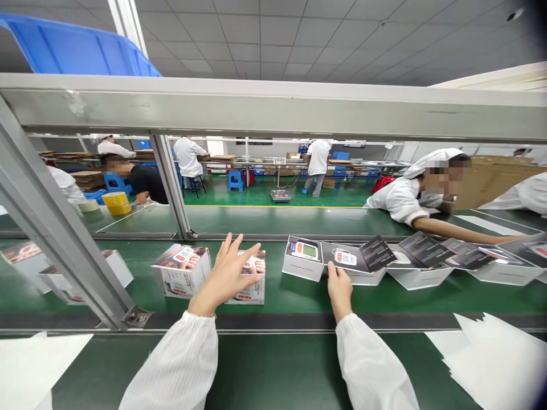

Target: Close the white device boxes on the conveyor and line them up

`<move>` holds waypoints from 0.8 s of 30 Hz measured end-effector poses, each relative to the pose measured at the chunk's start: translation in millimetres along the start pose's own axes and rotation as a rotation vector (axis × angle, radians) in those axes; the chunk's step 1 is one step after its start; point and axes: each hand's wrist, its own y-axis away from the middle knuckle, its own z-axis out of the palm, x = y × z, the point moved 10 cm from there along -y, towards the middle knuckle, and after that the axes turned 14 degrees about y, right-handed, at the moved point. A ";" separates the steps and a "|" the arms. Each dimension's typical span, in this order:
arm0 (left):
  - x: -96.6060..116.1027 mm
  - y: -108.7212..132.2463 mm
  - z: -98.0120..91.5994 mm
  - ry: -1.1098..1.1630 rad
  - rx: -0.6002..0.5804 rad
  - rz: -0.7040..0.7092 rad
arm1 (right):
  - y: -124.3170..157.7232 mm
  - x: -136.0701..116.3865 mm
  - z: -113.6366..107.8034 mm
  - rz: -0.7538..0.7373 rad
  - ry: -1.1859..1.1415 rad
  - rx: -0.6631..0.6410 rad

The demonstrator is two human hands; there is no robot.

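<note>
My left hand is open with its fingers spread. It hovers in front of a small closed printed carton and partly hides it. Just left of it stands another closed carton with a hand and a meter printed on it. My right hand pinches the front edge of an open white box, thumb on top. A dark printed leaflet lies in that box. Touching it on the left is a box section showing a meter with a greenish screen.
More open boxes with leaflets line the green conveyor belt to the right. A metal post slants at the left, and a rail crosses overhead. White sheets lie front right. A co-worker's arm reaches across opposite.
</note>
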 end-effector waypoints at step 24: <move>12.7 -30.0 104.4 0.347 -0.037 0.020 | 41.1 -54.6 29.4 -0.189 -0.297 -0.224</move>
